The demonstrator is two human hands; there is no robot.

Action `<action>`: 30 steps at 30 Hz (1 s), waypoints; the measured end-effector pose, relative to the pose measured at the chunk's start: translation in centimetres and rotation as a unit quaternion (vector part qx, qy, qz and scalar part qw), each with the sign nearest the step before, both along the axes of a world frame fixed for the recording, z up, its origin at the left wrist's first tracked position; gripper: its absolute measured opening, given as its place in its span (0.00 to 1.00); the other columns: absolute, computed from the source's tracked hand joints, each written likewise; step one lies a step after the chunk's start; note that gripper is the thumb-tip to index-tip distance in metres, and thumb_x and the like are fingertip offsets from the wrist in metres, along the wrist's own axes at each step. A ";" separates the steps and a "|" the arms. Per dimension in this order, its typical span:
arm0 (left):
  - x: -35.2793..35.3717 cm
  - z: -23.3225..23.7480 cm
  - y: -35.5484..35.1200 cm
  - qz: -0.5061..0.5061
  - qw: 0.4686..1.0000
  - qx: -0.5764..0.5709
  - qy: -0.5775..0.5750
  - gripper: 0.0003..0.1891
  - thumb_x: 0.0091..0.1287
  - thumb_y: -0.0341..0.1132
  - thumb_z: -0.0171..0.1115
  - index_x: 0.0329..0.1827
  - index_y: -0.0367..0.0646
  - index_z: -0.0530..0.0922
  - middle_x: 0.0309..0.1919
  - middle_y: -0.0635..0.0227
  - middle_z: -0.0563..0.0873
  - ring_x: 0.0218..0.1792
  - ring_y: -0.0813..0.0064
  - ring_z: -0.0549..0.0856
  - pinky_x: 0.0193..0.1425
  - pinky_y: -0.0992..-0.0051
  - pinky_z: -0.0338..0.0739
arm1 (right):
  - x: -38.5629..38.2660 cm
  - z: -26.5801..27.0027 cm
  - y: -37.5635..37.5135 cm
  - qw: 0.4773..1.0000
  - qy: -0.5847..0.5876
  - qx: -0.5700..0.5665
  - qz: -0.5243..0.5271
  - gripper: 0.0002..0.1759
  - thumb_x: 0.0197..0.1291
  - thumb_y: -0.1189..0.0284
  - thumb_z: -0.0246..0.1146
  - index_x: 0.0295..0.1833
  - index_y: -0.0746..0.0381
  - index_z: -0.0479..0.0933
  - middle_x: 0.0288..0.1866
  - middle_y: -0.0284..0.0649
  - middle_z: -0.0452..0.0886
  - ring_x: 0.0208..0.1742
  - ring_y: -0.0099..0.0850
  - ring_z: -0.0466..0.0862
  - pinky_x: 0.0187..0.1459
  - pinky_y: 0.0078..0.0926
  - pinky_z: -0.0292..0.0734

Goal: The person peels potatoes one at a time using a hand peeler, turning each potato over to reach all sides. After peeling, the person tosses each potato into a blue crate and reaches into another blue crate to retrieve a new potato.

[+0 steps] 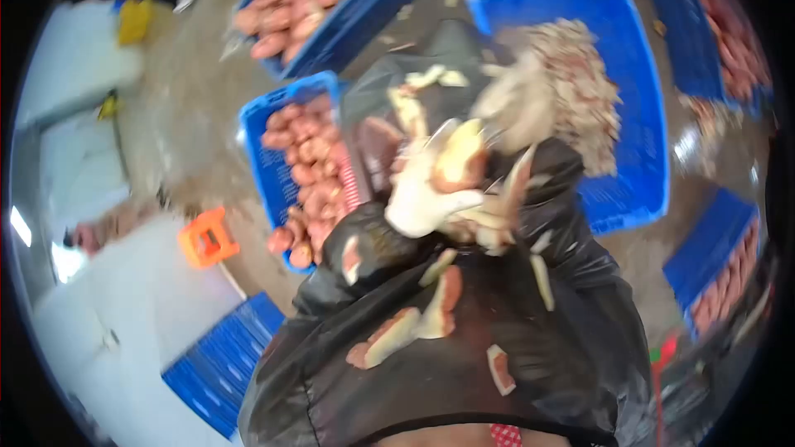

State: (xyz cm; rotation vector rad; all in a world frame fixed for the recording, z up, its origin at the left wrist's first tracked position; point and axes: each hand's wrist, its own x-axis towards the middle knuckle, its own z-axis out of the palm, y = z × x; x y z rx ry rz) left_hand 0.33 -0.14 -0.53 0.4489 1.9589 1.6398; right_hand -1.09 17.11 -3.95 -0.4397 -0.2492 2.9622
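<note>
My left hand [414, 199], in a white glove, is wrapped around a partly peeled sweet potato [462, 157] above my lap. Pale yellow flesh shows on it beside a darker patch of skin. Just to its right, my right hand [522, 108] is smeared by motion. Its fingers cannot be made out, nor whether it grips a tool. Strips of peel [517, 186] hang by the left hand, and more peel [439, 302] is scattered over my black apron [331, 372]. Beyond the right hand, a heap of peelings [575, 91] fills part of a blue crate [650, 116].
To my left stands a blue crate [252, 145] of reddish sweet potatoes [306, 149]. Another full crate [364, 16] is ahead. More blue crates [687, 33] line the right side. An orange stool [209, 237] and a blue crate [224, 364] lie farther left. Wet floor shows between them.
</note>
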 end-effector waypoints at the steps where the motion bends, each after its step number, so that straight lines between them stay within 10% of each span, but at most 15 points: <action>1: -0.4 0.1 0.2 -0.005 0.977 0.114 -0.180 0.43 0.44 0.36 0.76 0.64 0.35 0.63 0.53 0.60 0.75 0.54 0.70 0.74 0.59 0.70 0.69 | 3.4 -4.3 -3.2 0.954 0.100 -0.270 -0.085 0.13 0.64 0.66 0.52 0.43 0.67 0.70 0.32 0.38 0.75 0.35 0.30 0.76 0.39 0.30 0.73; 2: -0.8 0.4 0.1 -0.015 0.985 0.080 -0.153 0.41 0.45 0.35 0.75 0.64 0.37 0.63 0.53 0.62 0.74 0.54 0.71 0.74 0.57 0.71 0.70 | 6.2 -6.1 -5.8 0.818 0.171 -0.529 -0.147 0.23 0.59 0.68 0.56 0.55 0.73 0.68 0.46 0.42 0.78 0.51 0.33 0.76 0.54 0.26 0.72; 3: -0.2 1.4 0.6 0.034 0.965 0.164 -0.202 0.41 0.45 0.34 0.75 0.64 0.37 0.64 0.53 0.61 0.74 0.53 0.69 0.74 0.57 0.70 0.69 | 8.1 -8.2 -5.4 0.873 0.113 -0.455 -0.136 0.19 0.61 0.66 0.54 0.50 0.69 0.67 0.40 0.39 0.75 0.44 0.31 0.73 0.48 0.25 0.69; 4: -0.8 0.5 -0.6 -0.028 0.993 -0.052 0.100 0.43 0.43 0.38 0.76 0.63 0.36 0.64 0.52 0.58 0.73 0.55 0.66 0.73 0.60 0.67 0.66 | 8.1 -8.2 -2.9 0.941 0.045 -0.323 -0.093 0.15 0.63 0.64 0.52 0.45 0.66 0.66 0.35 0.37 0.72 0.38 0.28 0.71 0.42 0.24 0.67; 8: -0.7 0.4 -0.6 -0.021 0.987 -0.133 0.086 0.48 0.41 0.48 0.75 0.66 0.41 0.62 0.56 0.52 0.73 0.59 0.58 0.71 0.64 0.65 0.61 | 0.8 -14.4 6.9 0.979 -0.053 -0.197 0.023 0.21 0.70 0.56 0.44 0.24 0.53 0.62 0.14 0.26 0.60 0.14 0.19 0.59 0.16 0.19 0.56; 13: -0.9 1.3 -0.7 -0.027 0.999 0.022 0.017 0.41 0.59 0.40 0.66 0.71 0.44 0.53 0.60 0.62 0.69 0.59 0.71 0.69 0.63 0.74 0.63 | -1.0 -0.2 1.7 0.948 0.300 0.039 0.095 0.19 0.70 0.59 0.44 0.25 0.53 0.62 0.13 0.26 0.58 0.15 0.18 0.60 0.20 0.16 0.58; 16: -0.3 0.9 -0.7 0.018 0.978 0.108 -0.175 0.38 0.61 0.39 0.63 0.71 0.44 0.53 0.60 0.62 0.70 0.58 0.74 0.70 0.62 0.75 0.64 | -2.0 -1.9 2.0 0.968 0.020 0.232 -0.090 0.21 0.71 0.58 0.42 0.23 0.53 0.58 0.11 0.26 0.54 0.12 0.19 0.56 0.16 0.21 0.57; 17: -0.1 0.3 -0.7 0.023 0.976 0.129 -0.177 0.37 0.61 0.38 0.62 0.71 0.44 0.54 0.60 0.63 0.70 0.57 0.75 0.71 0.61 0.75 0.66 | -2.8 -2.7 2.9 0.863 -0.194 0.399 -0.240 0.21 0.71 0.58 0.42 0.22 0.53 0.58 0.11 0.26 0.53 0.12 0.19 0.56 0.15 0.23 0.58; 19: -1.1 2.3 -0.7 -0.009 0.989 0.043 -0.144 0.36 0.60 0.35 0.61 0.71 0.46 0.55 0.56 0.66 0.73 0.53 0.77 0.73 0.57 0.76 0.68 | -1.4 -3.3 5.4 0.960 0.278 -0.002 0.032 0.21 0.70 0.57 0.42 0.25 0.55 0.62 0.11 0.26 0.54 0.16 0.20 0.61 0.20 0.26 0.63; 21: -0.4 1.6 -0.5 0.008 0.992 -0.062 0.107 0.36 0.59 0.34 0.62 0.70 0.47 0.57 0.54 0.66 0.75 0.50 0.76 0.75 0.58 0.77 0.68 | -0.9 -3.2 3.0 0.963 0.204 0.148 0.095 0.20 0.70 0.56 0.42 0.26 0.54 0.63 0.12 0.27 0.55 0.14 0.21 0.58 0.18 0.24 0.61; 23: -0.2 2.3 -0.2 0.029 0.995 0.013 -0.092 0.35 0.59 0.35 0.62 0.70 0.47 0.58 0.54 0.65 0.76 0.51 0.76 0.75 0.59 0.76 0.67 | -0.8 -4.2 3.5 0.989 0.016 0.143 0.016 0.20 0.70 0.57 0.43 0.27 0.54 0.63 0.14 0.28 0.58 0.14 0.21 0.58 0.18 0.23 0.61; 24: -0.6 2.6 -0.2 0.051 0.954 0.080 -0.284 0.34 0.59 0.36 0.63 0.69 0.47 0.59 0.53 0.65 0.77 0.51 0.76 0.75 0.59 0.76 0.66 | -0.8 -4.5 3.8 0.993 0.077 0.085 0.008 0.19 0.70 0.57 0.42 0.27 0.54 0.64 0.14 0.28 0.59 0.13 0.21 0.58 0.17 0.22 0.60; 25: -0.5 1.1 -0.2 0.072 0.996 0.048 -0.022 0.32 0.62 0.37 0.61 0.69 0.46 0.59 0.49 0.67 0.78 0.47 0.78 0.76 0.55 0.75 0.70 | -1.1 -4.9 4.3 0.990 0.140 0.027 0.004 0.19 0.70 0.57 0.42 0.28 0.54 0.65 0.14 0.27 0.59 0.13 0.20 0.58 0.17 0.22 0.59; 28: 0.3 -0.8 0.4 0.114 0.985 0.118 -0.049 0.31 0.63 0.39 0.60 0.69 0.45 0.59 0.49 0.67 0.78 0.48 0.79 0.76 0.52 0.75 0.72 | -2.6 -3.9 3.0 0.881 0.443 0.035 0.162 0.21 0.70 0.55 0.41 0.33 0.57 0.70 0.22 0.31 0.72 0.21 0.21 0.71 0.23 0.20 0.69; 30: 0.4 -0.7 -0.3 0.092 0.981 0.082 -0.149 0.32 0.64 0.41 0.60 0.69 0.44 0.59 0.51 0.67 0.77 0.49 0.77 0.76 0.52 0.74 0.72 | -3.3 0.8 0.8 0.961 -0.237 0.139 -0.037 0.21 0.67 0.63 0.48 0.18 0.52 0.63 0.14 0.29 0.60 0.15 0.20 0.63 0.32 0.25 0.75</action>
